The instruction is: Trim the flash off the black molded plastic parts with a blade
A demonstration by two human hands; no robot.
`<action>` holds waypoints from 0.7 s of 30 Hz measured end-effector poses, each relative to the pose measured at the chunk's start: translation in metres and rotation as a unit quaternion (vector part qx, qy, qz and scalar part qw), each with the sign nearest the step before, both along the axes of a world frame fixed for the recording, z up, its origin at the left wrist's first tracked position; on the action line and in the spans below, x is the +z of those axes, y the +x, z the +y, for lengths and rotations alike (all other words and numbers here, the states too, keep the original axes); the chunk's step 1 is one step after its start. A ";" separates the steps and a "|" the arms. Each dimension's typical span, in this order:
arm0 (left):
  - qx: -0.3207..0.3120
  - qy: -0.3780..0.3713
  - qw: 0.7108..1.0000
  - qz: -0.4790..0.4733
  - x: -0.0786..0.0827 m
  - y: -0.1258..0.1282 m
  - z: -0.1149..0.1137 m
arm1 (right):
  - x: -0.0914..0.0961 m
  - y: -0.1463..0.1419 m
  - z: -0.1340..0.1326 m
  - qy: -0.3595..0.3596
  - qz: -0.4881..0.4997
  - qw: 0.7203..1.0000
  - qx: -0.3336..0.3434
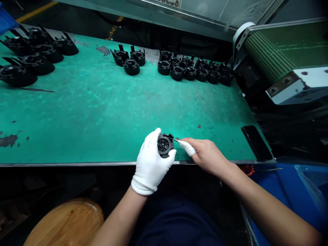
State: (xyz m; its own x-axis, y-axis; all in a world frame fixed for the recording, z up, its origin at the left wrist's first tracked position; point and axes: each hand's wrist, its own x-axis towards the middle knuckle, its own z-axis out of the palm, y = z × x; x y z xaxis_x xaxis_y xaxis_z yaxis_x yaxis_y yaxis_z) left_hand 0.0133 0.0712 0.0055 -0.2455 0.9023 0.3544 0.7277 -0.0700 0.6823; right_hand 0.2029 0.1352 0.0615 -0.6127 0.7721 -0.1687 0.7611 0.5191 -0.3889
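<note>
My left hand (151, 159), in a white glove, is closed around a round black plastic part (164, 145) near the front edge of the green table. Ribs and small holes show on the part's upward face. My right hand (203, 150) is bare except for a white cover on the thumb. It pinches a thin blade-like metal tool (176, 139), whose tip meets the part's upper right rim. The tool's handle is hidden in my fingers, so its exact kind does not show.
On the green table (102, 112), several black round housings (178, 72) stand along the back, with more housings (36, 63) at far left. A phone (257, 142) lies at right. A conveyor (287, 51) juts in at upper right. Blue bin (289, 191) and wooden stool (66, 223) stand below.
</note>
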 end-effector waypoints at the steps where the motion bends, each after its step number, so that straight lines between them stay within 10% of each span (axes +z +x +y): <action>1: -0.034 -0.018 0.999 -0.006 0.003 -0.007 -0.001 | 0.001 0.005 -0.002 -0.015 0.006 1.000 0.004; 6: -0.144 -0.072 0.987 -0.025 0.014 -0.033 -0.002 | 0.005 0.015 -0.005 -0.056 0.028 0.995 0.080; 21: -0.201 -0.120 0.972 0.010 0.024 -0.044 0.013 | 0.022 -0.001 0.013 -0.093 -0.032 0.985 0.145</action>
State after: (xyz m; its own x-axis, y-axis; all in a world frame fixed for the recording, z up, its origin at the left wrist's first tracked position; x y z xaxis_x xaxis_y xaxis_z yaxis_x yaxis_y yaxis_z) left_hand -0.0305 0.0842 0.0297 0.1488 0.9812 0.1228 0.6876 -0.1919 0.7003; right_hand 0.2019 0.1485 0.0835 -0.7860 0.5187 -0.3364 0.6179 0.6416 -0.4545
